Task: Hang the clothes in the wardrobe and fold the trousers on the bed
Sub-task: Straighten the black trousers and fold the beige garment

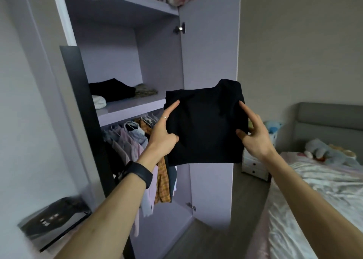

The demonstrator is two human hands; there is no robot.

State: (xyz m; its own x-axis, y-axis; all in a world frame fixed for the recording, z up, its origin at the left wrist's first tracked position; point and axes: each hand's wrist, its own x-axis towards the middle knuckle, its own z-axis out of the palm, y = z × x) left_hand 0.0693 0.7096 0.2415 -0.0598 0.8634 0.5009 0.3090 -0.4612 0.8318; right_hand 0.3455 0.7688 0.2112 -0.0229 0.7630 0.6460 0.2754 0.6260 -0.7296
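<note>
A folded black pair of trousers (pixel 204 123) is held up flat in the air in front of the open lilac wardrobe (pixel 210 62). My left hand (pixel 164 133) grips its left edge, thumb underneath and forefinger stretched along the top. My right hand (pixel 253 133) grips the right edge the same way. Behind the bundle, the wardrobe shelf (pixel 127 106) carries a black folded garment (pixel 112 89), an olive one (pixel 146 90) and a white item (pixel 99 101). Shirts hang on the rail (pixel 135 133) below the shelf.
The wardrobe's right door (pixel 212 42) stands open just behind the trousers. A bed (pixel 318 190) with pale patterned bedding and soft toys (pixel 326 150) lies at the right. A white bedside drawer unit (pixel 254 167) stands beyond it. A dark object (pixel 53 221) sits low at the left.
</note>
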